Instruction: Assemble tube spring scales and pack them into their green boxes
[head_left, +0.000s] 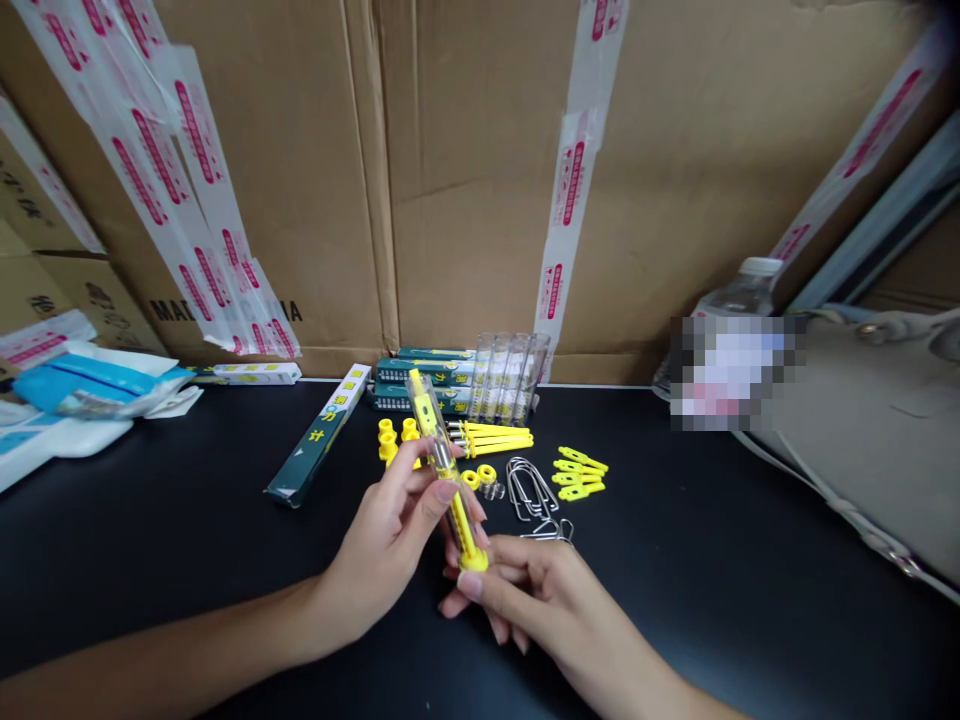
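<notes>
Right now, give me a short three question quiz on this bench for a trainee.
1. True or false: both hands grip the yellow and clear tube.
2. Which lies farther to the right on the black table: A the wire hooks, B the yellow clips?
3. What stands behind the yellow rods, against the cardboard?

Key:
1. True: left hand at the middle, right hand at the yellow end.
2. B.
3. A row of clear tubes.

Black tabletop (150,560) w/ taped cardboard boxes (465,180) stacked as back wall; dim, even light.
</notes>
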